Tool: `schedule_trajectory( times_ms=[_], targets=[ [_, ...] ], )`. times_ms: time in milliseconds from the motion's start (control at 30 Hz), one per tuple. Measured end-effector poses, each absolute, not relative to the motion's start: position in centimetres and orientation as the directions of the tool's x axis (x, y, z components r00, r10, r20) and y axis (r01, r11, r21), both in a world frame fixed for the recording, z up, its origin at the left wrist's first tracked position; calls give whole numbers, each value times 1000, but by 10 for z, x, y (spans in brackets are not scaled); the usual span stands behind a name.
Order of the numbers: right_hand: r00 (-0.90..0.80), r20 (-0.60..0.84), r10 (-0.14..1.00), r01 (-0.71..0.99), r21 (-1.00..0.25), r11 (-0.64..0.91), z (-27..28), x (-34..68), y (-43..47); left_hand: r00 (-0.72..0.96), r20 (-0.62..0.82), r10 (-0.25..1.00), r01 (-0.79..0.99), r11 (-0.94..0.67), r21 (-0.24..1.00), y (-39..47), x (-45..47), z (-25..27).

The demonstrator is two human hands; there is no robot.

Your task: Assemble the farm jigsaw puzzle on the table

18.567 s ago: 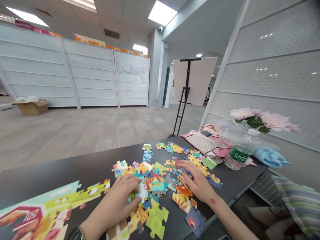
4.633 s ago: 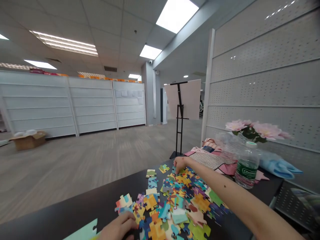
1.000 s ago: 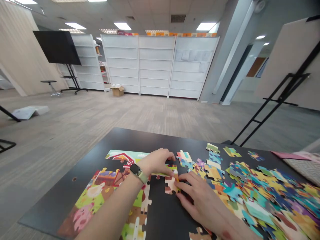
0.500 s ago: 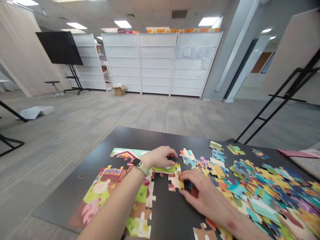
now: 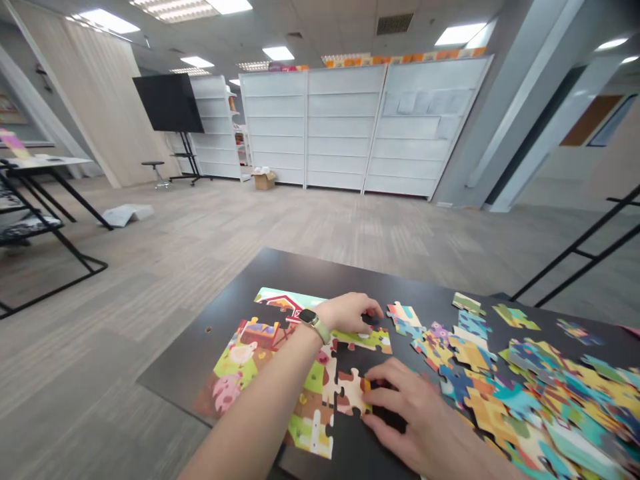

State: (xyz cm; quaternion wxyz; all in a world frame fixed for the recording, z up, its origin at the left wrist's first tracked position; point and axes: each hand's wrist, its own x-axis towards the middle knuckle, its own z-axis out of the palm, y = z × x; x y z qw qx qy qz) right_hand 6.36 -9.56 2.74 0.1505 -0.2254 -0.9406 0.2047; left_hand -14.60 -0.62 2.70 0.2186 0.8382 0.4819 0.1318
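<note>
My right hand pinches a brown-and-cream jigsaw piece by its yellow right edge, thumb on the near side and fingers on the far side. The piece lies on the black table beside the right edge of the partly joined farm puzzle; whether its tabs interlock cannot be made out. My left hand, with a watch on the wrist, rests over the puzzle's upper strip, fingers loosely bent and apart. My left forearm covers part of the puzzle, which shows a barn roof, a pig and a chicken.
Loose jigsaw pieces are heaped along the right side of the black table. Several joined pieces lie near the far edge. Beyond are a carpeted floor, white shelves, a screen on a stand and a cardboard box.
My right hand has brought the brown-and-cream piece nearer me and left, from beneath the upper strip to the puzzle's right edge. My left hand stays over the strip. The view has turned left.
</note>
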Motion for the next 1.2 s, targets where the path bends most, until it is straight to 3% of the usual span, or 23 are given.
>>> schedule_trajectory(
  times_ms=[300, 767, 933, 1200],
  targets=[
    [-838, 95, 537, 440, -464, 769, 32, 57, -103, 496, 2, 868, 753, -432, 496, -9, -146, 29],
    [-878, 91, 471, 384, -455, 804, 35, 43, -107, 497, -7, 868, 763, -433, 479, -11, -144, 33],
    [-882, 123, 456, 346, -489, 801, 31, 45, -108, 504, 2, 864, 762, -446, 469, -11, -145, 33],
    [-819, 203, 537, 347, -570, 745, 23, 46, -109, 508, 2, 861, 759, -449, 471, -11, -145, 32]
  ],
)
